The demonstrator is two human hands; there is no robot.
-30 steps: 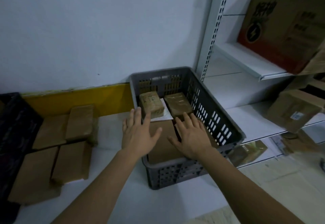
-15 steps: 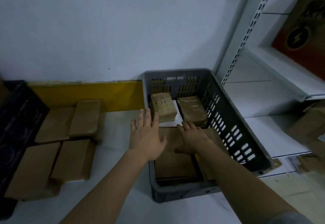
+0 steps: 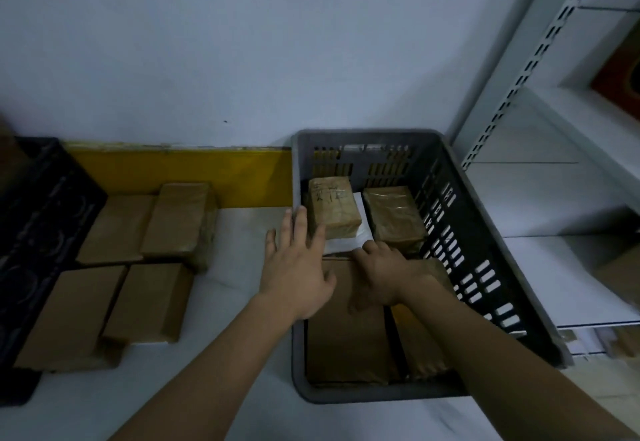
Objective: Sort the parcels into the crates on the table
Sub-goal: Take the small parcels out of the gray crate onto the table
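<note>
A grey slotted crate (image 3: 367,395) stands on the white table, right of centre. At its back sit two small taped brown parcels (image 3: 334,206) (image 3: 393,215) on a white flat packet (image 3: 346,245). A flat brown parcel (image 3: 346,340) fills the front, with another brown parcel (image 3: 424,347) beside it on the right. My right hand (image 3: 381,276) lies palm down on the flat parcel, fingertips at its far edge. My left hand (image 3: 298,274) hovers over the crate's left rim, fingers spread and holding nothing.
Several brown parcels (image 3: 149,302) lie on the table to the left of the crate, one (image 3: 180,218) stacked higher at the back. A black crate (image 3: 38,218) sits at the far left edge. White metal shelving (image 3: 554,198) stands close on the right.
My right hand has dropped from above the crate onto the flat brown parcel. My left hand stays spread over the left rim. The view has shifted to the left.
</note>
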